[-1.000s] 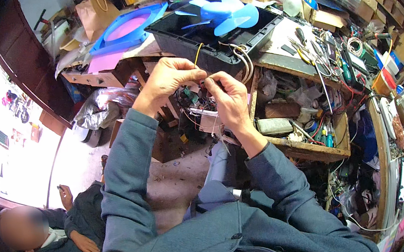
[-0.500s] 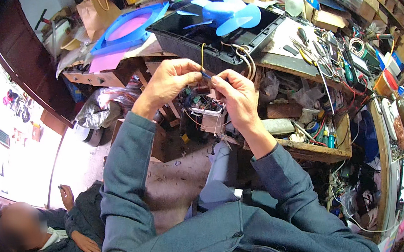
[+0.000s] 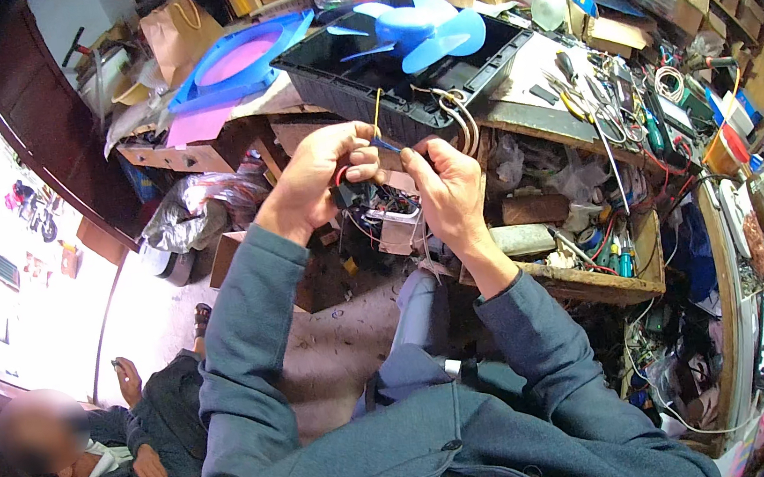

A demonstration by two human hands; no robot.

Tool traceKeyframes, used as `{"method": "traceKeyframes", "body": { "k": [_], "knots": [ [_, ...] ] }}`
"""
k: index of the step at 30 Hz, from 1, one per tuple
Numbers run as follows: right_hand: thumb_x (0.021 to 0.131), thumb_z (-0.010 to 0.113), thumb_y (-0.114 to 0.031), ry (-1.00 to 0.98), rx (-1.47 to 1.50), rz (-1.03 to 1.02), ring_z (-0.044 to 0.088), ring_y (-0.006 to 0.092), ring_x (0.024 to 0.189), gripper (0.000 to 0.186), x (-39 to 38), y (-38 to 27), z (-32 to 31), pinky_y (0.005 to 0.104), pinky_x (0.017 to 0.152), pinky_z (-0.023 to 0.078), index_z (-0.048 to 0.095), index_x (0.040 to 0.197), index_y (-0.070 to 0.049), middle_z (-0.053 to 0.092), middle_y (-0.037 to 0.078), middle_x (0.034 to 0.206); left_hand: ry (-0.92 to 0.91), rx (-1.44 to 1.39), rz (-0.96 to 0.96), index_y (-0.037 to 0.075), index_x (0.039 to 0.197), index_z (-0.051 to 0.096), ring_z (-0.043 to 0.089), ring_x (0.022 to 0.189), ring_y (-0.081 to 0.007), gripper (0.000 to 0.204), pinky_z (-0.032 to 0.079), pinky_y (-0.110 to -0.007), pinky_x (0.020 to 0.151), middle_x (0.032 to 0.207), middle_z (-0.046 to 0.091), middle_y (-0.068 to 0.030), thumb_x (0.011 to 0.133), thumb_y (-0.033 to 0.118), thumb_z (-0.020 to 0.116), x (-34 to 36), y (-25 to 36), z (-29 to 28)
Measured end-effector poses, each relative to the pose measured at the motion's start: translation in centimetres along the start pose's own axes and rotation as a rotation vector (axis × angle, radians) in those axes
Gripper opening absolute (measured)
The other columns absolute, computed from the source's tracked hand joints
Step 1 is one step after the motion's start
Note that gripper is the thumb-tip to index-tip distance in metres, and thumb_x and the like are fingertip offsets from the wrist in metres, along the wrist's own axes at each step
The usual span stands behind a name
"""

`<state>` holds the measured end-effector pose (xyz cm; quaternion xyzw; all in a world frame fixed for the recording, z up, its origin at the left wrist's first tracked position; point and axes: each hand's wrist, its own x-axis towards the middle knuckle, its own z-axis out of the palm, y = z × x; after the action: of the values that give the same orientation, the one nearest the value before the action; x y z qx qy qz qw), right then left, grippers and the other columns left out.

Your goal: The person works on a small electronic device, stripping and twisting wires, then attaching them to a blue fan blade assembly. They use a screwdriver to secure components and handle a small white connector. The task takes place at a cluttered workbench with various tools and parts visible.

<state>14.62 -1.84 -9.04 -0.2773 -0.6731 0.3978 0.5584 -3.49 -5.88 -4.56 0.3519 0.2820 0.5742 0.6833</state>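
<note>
My two hands meet in front of the black fan housing [image 3: 341, 85], their fingers pinched. In my left hand [image 3: 316, 175] is the end of a thin yellow wire [image 3: 377, 112] that comes down from the housing. A short thin blue piece [image 3: 386, 145], wire-like, spans the gap to my right hand [image 3: 448, 191], whose thumb and finger close on its other end. Under my left fingers shows a small dark thing with a red edge, its kind unclear. On the housing rests a blue fan blade [image 3: 419, 22]. Beige cable [image 3: 460, 116] loops out of its near right corner.
A blue round-holed frame [image 3: 239, 62] lies left of the housing. Pliers, screwdrivers and cables crowd the bench [image 3: 529, 118] at right. An open wooden drawer [image 3: 585, 283] holds tools below it. A seated person [image 3: 138, 455] is at my lower left.
My left hand has turned and its fingers have curled further in, showing the dark red-edged thing. More of the blue piece shows between my hands. The view has shifted slightly.
</note>
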Motion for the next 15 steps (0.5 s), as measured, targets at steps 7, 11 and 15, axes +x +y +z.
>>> {"method": "traceKeyframes", "body": {
  "k": [7,11,15],
  "knots": [
    [0.096,0.067,-0.016,-0.054,-0.009,0.065,0.047,0.0023,0.062,0.019,-0.1,-0.9,-0.5,0.0217,0.054,0.037,0.065,0.086,-0.001,0.054,-0.005,0.066,0.234,0.552,0.113,0.007,0.095,0.063,0.050,0.057,-0.0029,0.014,0.038,-0.019,0.051,0.073,0.058,0.0047,0.091,0.016,0.073,0.6,-0.5,0.0],
    [0.097,0.065,-0.011,-0.117,0.138,0.058,0.045,0.0019,0.065,0.017,-0.2,-0.9,-0.8,0.0214,0.056,0.037,0.063,0.084,0.000,0.056,-0.006,0.069,0.246,0.618,0.206,0.008,0.095,0.068,0.053,0.056,-0.0032,0.005,0.040,-0.019,0.049,0.078,0.066,0.0033,0.094,0.012,0.071,1.0,-1.2,-0.9],
    [0.098,0.064,-0.014,-0.171,0.334,0.178,0.043,0.0016,0.063,0.018,0.2,-1.1,-0.4,0.0197,0.056,0.033,0.063,0.083,-0.004,0.052,-0.007,0.070,0.210,0.315,0.164,0.004,0.098,0.068,0.060,0.061,-0.0079,0.014,0.048,-0.022,0.055,0.079,0.066,-0.0007,0.091,0.013,0.075,0.9,-0.2,-2.4]
  ]
}}
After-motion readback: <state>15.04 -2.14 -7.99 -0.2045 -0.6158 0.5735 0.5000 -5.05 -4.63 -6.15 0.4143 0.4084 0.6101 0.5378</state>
